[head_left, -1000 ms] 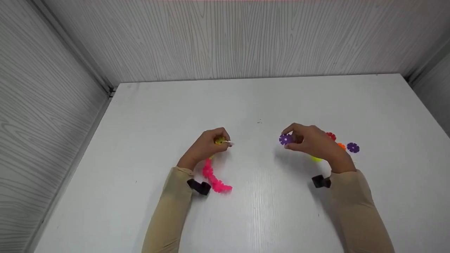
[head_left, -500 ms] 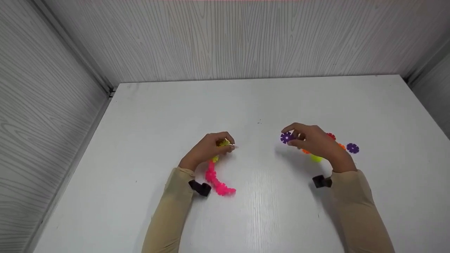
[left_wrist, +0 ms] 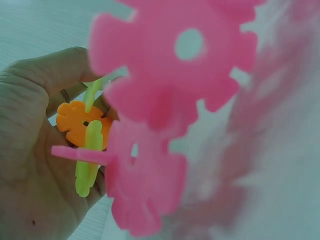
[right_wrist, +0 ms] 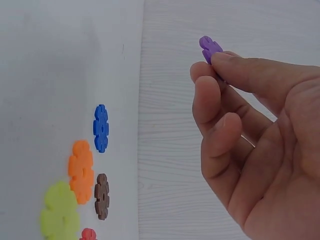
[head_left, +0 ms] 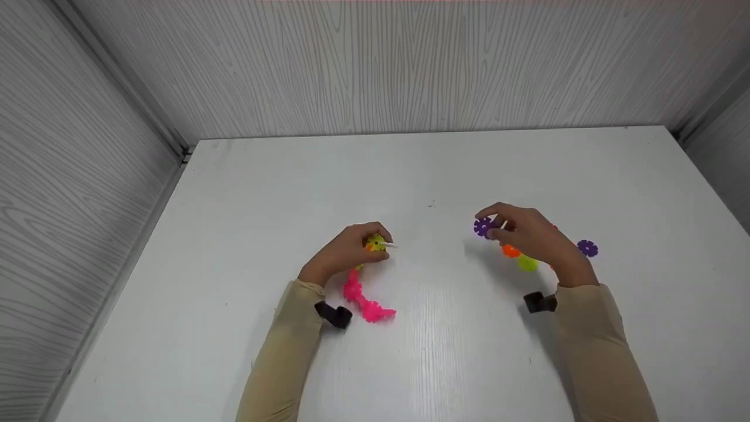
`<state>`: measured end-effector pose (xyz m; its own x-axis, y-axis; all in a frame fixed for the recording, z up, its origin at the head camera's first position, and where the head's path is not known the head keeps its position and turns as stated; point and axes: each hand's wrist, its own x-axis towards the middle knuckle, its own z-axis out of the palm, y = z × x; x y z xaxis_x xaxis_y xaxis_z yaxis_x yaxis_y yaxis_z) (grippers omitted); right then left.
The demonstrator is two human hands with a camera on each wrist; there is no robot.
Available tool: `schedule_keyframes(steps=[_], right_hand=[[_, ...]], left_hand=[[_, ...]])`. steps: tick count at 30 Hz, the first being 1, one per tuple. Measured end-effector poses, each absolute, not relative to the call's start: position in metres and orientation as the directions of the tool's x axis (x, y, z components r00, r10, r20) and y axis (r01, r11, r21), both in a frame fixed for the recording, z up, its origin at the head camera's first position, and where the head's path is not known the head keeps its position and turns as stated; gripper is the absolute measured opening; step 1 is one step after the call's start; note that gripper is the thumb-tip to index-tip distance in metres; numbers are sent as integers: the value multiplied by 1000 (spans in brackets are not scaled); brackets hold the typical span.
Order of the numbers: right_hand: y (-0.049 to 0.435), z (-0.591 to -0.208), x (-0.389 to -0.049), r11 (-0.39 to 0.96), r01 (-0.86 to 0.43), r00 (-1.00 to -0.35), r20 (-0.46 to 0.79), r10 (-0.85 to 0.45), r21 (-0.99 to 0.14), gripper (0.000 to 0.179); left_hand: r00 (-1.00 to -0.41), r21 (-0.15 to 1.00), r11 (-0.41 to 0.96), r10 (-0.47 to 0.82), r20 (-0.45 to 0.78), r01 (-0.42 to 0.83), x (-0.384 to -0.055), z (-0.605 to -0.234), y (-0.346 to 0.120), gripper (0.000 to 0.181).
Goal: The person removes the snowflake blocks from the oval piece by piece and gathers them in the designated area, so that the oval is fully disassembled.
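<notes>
My left hand (head_left: 344,253) grips one end of a chain of interlocked snowflake discs, slotted plastic rounds. A yellow disc (head_left: 376,241) and a white disc (head_left: 389,245), seen nearly edge-on, show at its fingertips. In the left wrist view an orange disc (left_wrist: 77,123) sits by the palm, partly hidden by a yellow-green one. Several pink discs (head_left: 353,289) trail from the hand toward the front. To the right, my right hand (head_left: 530,234) pinches a purple snowflake disc (right_wrist: 210,48) between thumb and finger, apart from the chain.
Loose discs lie below and beside my right hand: orange (head_left: 510,251), yellow-green (head_left: 527,263) and purple (head_left: 587,248). The right wrist view adds blue (right_wrist: 101,128), brown (right_wrist: 102,196) and red (right_wrist: 88,234) ones. Pale wood-grain panels (head_left: 375,70) border the white table (head_left: 281,193).
My left hand has shifted slightly right and nearer with the chain. My right hand has drifted a little right and away with its purple disc, uncovering the loose orange disc.
</notes>
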<state>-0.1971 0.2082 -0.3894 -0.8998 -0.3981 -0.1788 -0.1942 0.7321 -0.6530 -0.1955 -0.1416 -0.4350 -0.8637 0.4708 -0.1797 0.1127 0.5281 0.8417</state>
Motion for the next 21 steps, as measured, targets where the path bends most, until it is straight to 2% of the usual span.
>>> schedule_keyframes(steps=[21], right_hand=[[215,-400,-201,747,-167,-873,-255,-416,-644,32]], left_hand=[[-859,839,539,460,-223,71,-197,-436,-141,35]])
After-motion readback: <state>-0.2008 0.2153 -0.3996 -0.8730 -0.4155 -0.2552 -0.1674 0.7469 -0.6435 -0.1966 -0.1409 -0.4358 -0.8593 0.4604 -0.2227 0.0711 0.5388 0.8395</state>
